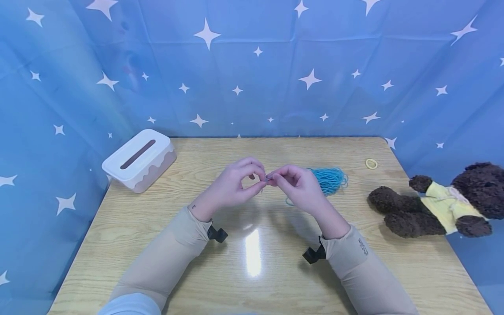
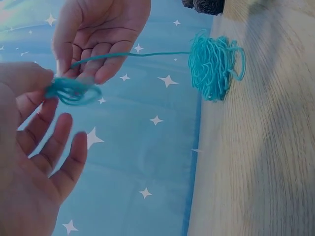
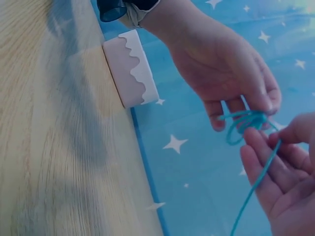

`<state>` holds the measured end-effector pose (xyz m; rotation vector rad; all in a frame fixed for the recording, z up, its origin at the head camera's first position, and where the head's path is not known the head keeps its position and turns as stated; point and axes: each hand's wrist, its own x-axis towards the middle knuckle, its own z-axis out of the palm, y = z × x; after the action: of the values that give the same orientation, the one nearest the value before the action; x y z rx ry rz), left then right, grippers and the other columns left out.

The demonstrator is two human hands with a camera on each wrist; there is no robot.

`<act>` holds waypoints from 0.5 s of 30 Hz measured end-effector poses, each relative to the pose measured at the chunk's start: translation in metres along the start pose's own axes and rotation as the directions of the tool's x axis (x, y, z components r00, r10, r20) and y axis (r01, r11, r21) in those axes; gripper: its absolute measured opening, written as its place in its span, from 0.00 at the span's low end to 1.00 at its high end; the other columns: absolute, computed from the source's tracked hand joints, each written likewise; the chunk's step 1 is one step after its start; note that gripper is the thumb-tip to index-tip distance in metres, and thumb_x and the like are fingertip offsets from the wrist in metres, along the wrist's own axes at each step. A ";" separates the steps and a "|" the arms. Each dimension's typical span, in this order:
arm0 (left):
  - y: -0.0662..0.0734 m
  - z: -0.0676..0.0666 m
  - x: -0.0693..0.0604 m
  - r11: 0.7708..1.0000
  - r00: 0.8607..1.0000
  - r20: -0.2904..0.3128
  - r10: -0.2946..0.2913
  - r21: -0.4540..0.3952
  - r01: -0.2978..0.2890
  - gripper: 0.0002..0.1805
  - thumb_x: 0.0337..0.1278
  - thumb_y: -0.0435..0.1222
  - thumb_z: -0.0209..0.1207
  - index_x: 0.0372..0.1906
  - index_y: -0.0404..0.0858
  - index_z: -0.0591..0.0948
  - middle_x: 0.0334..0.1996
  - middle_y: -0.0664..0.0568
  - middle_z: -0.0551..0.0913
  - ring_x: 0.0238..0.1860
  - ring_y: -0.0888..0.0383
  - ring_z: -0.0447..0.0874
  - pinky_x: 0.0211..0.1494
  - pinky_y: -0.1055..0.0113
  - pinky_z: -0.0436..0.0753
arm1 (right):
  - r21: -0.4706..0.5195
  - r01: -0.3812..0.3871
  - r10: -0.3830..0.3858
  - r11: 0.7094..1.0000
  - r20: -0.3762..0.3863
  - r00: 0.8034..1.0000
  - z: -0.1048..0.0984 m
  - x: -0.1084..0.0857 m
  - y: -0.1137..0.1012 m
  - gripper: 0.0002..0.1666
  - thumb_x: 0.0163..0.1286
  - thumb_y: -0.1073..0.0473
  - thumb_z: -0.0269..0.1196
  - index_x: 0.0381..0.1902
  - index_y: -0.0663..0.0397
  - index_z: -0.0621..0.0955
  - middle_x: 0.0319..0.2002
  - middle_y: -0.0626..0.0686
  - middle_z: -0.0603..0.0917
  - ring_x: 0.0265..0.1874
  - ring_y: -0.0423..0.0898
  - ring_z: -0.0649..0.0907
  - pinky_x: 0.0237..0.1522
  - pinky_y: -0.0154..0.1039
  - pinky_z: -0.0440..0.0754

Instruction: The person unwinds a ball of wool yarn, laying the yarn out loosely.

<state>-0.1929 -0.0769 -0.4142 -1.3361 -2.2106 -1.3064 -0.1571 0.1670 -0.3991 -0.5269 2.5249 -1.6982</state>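
Observation:
Between finger and thumb, my left hand (image 1: 240,181) pinches a small looped bundle of teal yarn (image 2: 76,92), its other fingers spread loosely. Close against it, my right hand (image 1: 297,186) pinches the strand of yarn (image 3: 261,178) that comes off this bundle. In the left wrist view that strand runs across to a larger skein of teal yarn (image 2: 212,66) on the table. From the head, the skein (image 1: 330,180) lies just behind my right hand, partly hidden by it. The small bundle is mostly covered by fingers in the head view.
A white and pinkish tissue box (image 1: 139,159) stands at the table's back left. A pale yellow ring (image 1: 371,163) lies at the back right. On the right edge lies a brown plush bear (image 1: 409,210) in yellow clothing. A blue star-patterned curtain (image 1: 252,65) hangs behind the wooden table (image 1: 220,271).

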 end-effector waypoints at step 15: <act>-0.003 -0.003 -0.005 0.928 0.997 -0.064 -0.035 -0.372 0.009 0.01 0.75 0.24 0.62 0.43 0.29 0.80 0.46 0.38 0.86 0.48 0.55 0.85 0.54 0.66 0.88 | -0.113 -0.056 0.053 0.992 -0.029 0.998 -0.001 0.002 0.002 0.14 0.86 0.51 0.60 0.51 0.53 0.88 0.44 0.55 0.94 0.46 0.52 0.94 0.46 0.35 0.89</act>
<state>-0.1929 -0.0826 -0.4168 -1.3626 -2.0021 -1.8219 -0.1600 0.1684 -0.4005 -0.4405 2.6409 -1.5602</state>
